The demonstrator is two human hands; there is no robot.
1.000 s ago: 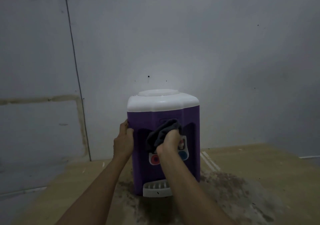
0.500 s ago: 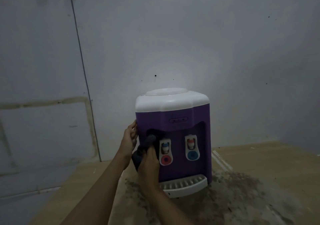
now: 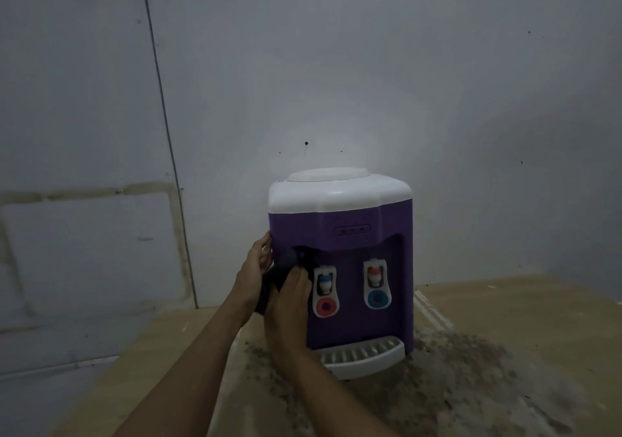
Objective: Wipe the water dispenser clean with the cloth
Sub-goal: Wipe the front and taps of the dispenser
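A purple water dispenser with a white top stands upright on a wooden surface. Its front has two taps over a red and a blue button, and a white drip tray at the bottom. My left hand rests on the dispenser's left side with its fingers against the edge. My right hand holds a dark grey cloth bunched against the front left corner, beside the left tap. Most of the cloth is hidden behind my right hand.
The wooden surface is stained dark around the dispenser's base. A pale wall rises right behind it, with a thin vertical cable running down on the left. The surface's left edge drops off near my left forearm.
My right hand has carried the cloth from the middle of the front, over the taps, to the front left corner. Both taps now show. My left hand stays on the left side.
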